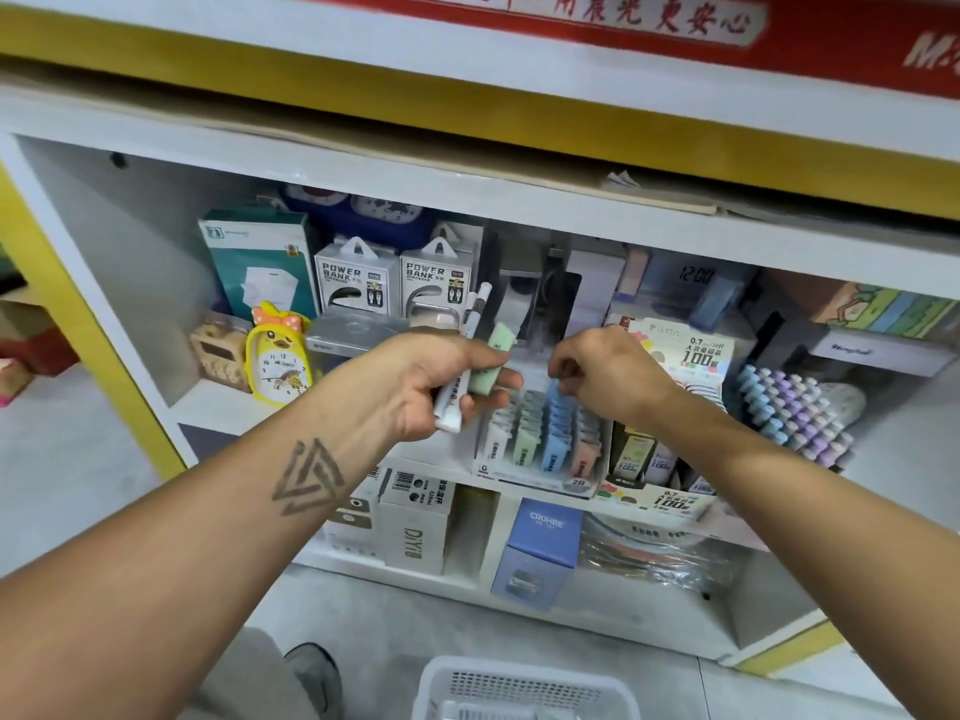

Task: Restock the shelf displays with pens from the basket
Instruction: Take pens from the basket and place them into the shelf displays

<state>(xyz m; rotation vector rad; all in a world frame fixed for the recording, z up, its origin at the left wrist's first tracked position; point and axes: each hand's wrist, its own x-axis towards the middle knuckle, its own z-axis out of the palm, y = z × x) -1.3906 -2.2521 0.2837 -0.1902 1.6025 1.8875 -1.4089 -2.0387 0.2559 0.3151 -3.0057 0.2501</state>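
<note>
L hand point(441, 379) grips white pens point(470, 356) + green pack point(493, 356); R hand point(605, 374) pinches blue pack point(557, 394) in display tray point(540, 478), 3 o'clock of L; basket point(524, 691) at 6; risk: crowded slots jam pack, L bundle slips.

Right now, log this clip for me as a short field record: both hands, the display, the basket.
left hand: grip shut on white pens and a green pack
right hand: fingers pinched on a blue pack at the display's blue row
display rack: rows of grey, green, blue and pink packs
basket: white, on the floor below the shelf
</note>
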